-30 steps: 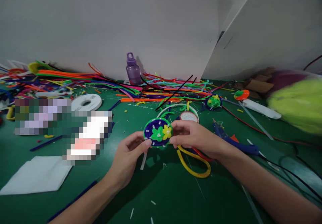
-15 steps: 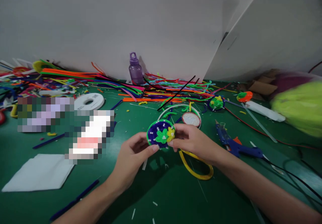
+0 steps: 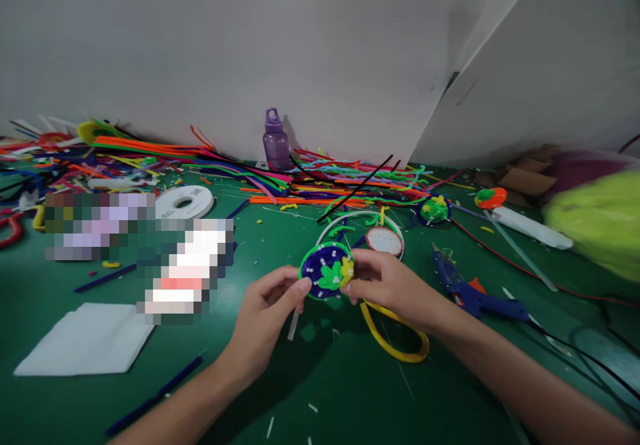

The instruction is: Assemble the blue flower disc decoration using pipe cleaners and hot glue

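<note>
- At opposite edges, pinching the beaded disc (image 3: pixel 323 263) between left hand (image 3: pixel 267 305) and right hand (image 3: pixel 387 281).
- Apparently inspecting or adjusting; probably calling next for light, steady pressure.
- Holding it above the green table (image 3: pixel 375 405).

Two pixelated patches (image 3: pixel 187 268) stop me identifying what lies near the white spool (image 3: pixel 203 201), whose print I can't read. The flower disc (image 3: pixel 323 268) hides some fingers of the left hand (image 3: pixel 265 315). The lime-green bundle (image 3: pixel 600 221) blurs, cut off at right.
</note>
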Action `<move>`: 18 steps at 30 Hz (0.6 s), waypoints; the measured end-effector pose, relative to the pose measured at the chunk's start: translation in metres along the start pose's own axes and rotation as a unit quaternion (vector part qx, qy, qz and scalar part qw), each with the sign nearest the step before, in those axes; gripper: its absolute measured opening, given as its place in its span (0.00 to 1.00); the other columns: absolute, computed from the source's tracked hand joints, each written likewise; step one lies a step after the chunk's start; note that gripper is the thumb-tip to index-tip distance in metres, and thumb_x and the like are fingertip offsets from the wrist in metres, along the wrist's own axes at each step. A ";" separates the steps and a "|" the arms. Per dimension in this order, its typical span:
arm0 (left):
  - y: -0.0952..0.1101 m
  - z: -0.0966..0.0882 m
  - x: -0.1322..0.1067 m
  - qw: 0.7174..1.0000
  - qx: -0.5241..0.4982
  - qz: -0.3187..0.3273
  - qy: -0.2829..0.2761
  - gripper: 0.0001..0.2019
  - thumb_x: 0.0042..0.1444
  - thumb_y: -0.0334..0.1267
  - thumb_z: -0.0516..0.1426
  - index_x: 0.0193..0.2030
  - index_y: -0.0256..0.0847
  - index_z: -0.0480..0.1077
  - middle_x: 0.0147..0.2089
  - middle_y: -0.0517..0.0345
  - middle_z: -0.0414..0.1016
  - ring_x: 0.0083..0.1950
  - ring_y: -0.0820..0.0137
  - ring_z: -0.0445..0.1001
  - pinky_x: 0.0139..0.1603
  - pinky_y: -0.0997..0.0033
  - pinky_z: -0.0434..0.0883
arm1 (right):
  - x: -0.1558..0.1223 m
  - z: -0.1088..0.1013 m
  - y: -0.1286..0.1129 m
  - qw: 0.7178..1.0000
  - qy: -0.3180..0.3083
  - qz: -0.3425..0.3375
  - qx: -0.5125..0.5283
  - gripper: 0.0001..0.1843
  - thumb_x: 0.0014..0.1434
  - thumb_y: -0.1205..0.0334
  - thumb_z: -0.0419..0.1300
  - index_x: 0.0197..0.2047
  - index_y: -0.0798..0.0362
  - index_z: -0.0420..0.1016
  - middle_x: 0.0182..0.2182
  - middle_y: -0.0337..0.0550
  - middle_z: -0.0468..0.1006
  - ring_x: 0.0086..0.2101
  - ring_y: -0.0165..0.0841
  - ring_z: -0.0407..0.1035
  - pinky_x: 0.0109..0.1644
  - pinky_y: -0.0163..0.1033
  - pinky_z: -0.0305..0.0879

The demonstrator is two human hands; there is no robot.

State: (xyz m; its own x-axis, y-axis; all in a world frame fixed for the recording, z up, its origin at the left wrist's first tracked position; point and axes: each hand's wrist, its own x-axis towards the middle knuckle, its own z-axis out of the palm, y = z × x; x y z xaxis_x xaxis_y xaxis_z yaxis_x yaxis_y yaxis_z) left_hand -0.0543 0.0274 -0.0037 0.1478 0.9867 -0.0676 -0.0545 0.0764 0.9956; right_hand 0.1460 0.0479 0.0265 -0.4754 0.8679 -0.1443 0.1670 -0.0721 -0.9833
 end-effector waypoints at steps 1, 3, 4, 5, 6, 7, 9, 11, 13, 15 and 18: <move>0.000 0.000 0.000 1.000 0.002 0.001 0.000 0.07 0.53 0.42 0.59 0.31 0.42 0.74 0.27 0.60 0.68 0.29 0.73 0.62 0.30 0.73 0.60 | 0.000 0.000 0.000 1.000 0.002 0.000 -0.003 0.05 0.52 0.64 0.60 0.33 0.54 0.68 0.31 0.39 0.71 0.30 0.29 0.65 0.36 0.35 0.63; 0.001 0.000 0.000 1.000 0.006 0.001 0.000 0.06 0.53 0.41 0.59 0.31 0.42 0.73 0.26 0.61 0.67 0.29 0.73 0.62 0.30 0.73 0.60 | 0.000 0.000 0.000 1.000 0.003 0.000 -0.007 0.05 0.52 0.64 0.60 0.34 0.54 0.69 0.31 0.39 0.71 0.30 0.29 0.65 0.36 0.36 0.63; 0.001 0.000 0.000 1.000 0.006 0.001 -0.001 0.07 0.54 0.41 0.59 0.31 0.41 0.73 0.26 0.61 0.66 0.29 0.73 0.62 0.30 0.73 0.60 | 0.000 0.000 0.000 1.000 0.004 0.001 -0.008 0.05 0.52 0.64 0.60 0.34 0.54 0.69 0.31 0.39 0.72 0.31 0.29 0.65 0.36 0.36 0.63; 0.000 0.000 0.000 1.000 0.004 0.004 -0.003 0.07 0.54 0.41 0.58 0.31 0.41 0.73 0.26 0.61 0.66 0.29 0.73 0.62 0.31 0.73 0.60 | 0.000 0.000 -0.001 1.000 0.004 0.002 -0.008 0.05 0.52 0.64 0.60 0.34 0.54 0.69 0.32 0.40 0.72 0.31 0.29 0.65 0.36 0.36 0.64; 0.000 -0.001 0.000 1.000 0.000 0.008 -0.007 0.08 0.55 0.42 0.57 0.30 0.41 0.72 0.26 0.61 0.66 0.29 0.73 0.62 0.32 0.73 0.61 | 0.000 0.000 -0.001 1.000 0.003 0.002 -0.008 0.05 0.52 0.64 0.60 0.34 0.54 0.69 0.32 0.40 0.72 0.31 0.29 0.65 0.36 0.36 0.64; -0.001 -0.001 0.000 1.000 -0.004 0.012 -0.011 0.09 0.56 0.42 0.57 0.29 0.40 0.72 0.26 0.60 0.66 0.29 0.73 0.62 0.32 0.73 0.61 | 0.000 0.000 -0.001 1.000 0.001 0.002 -0.007 0.05 0.52 0.64 0.60 0.34 0.54 0.69 0.32 0.40 0.72 0.31 0.30 0.65 0.36 0.36 0.64; -0.002 -0.001 0.000 1.000 -0.008 0.017 -0.014 0.10 0.57 0.42 0.56 0.29 0.40 0.72 0.27 0.60 0.67 0.30 0.73 0.62 0.33 0.73 0.61 | -0.001 0.000 -0.001 1.000 0.000 -0.002 -0.008 0.05 0.52 0.65 0.60 0.34 0.54 0.68 0.32 0.40 0.72 0.32 0.30 0.65 0.36 0.36 0.64; -0.003 -0.001 0.000 1.000 -0.006 0.013 -0.009 0.09 0.56 0.41 0.57 0.29 0.40 0.72 0.29 0.60 0.67 0.30 0.74 0.62 0.32 0.73 0.61 | -0.001 0.000 -0.002 1.000 0.000 -0.005 -0.013 0.05 0.52 0.65 0.60 0.34 0.54 0.68 0.32 0.40 0.72 0.32 0.30 0.65 0.36 0.36 0.64; -0.004 -0.002 0.000 1.000 -0.003 0.007 -0.006 0.07 0.55 0.41 0.58 0.30 0.40 0.72 0.29 0.60 0.67 0.30 0.74 0.61 0.32 0.73 0.60 | -0.001 0.000 -0.002 1.000 0.001 -0.003 -0.017 0.05 0.52 0.64 0.60 0.34 0.54 0.69 0.32 0.40 0.72 0.31 0.30 0.66 0.36 0.36 0.64; -0.004 -0.003 0.000 1.000 -0.006 0.008 -0.011 0.08 0.56 0.42 0.58 0.29 0.40 0.71 0.28 0.60 0.66 0.30 0.73 0.61 0.33 0.73 0.60 | -0.001 0.000 -0.002 1.000 0.000 -0.002 -0.018 0.05 0.52 0.64 0.60 0.34 0.54 0.69 0.32 0.40 0.72 0.32 0.30 0.66 0.36 0.36 0.64; -0.005 -0.004 -0.001 0.999 -0.023 0.025 -0.023 0.13 0.58 0.44 0.55 0.27 0.39 0.71 0.28 0.59 0.65 0.32 0.71 0.62 0.34 0.72 0.62 | -0.001 -0.001 -0.001 1.000 -0.003 -0.009 -0.020 0.05 0.53 0.64 0.60 0.35 0.54 0.68 0.33 0.40 0.72 0.33 0.31 0.66 0.36 0.35 0.64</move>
State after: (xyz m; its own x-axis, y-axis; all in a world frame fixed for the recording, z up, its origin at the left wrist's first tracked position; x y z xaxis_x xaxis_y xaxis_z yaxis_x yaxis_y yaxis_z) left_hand -0.0585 0.0269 -0.0088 0.1883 0.9820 -0.0143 -0.1076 0.0351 0.9936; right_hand 0.1471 0.0478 0.0272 -0.4838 0.8657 -0.1283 0.1930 -0.0374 -0.9805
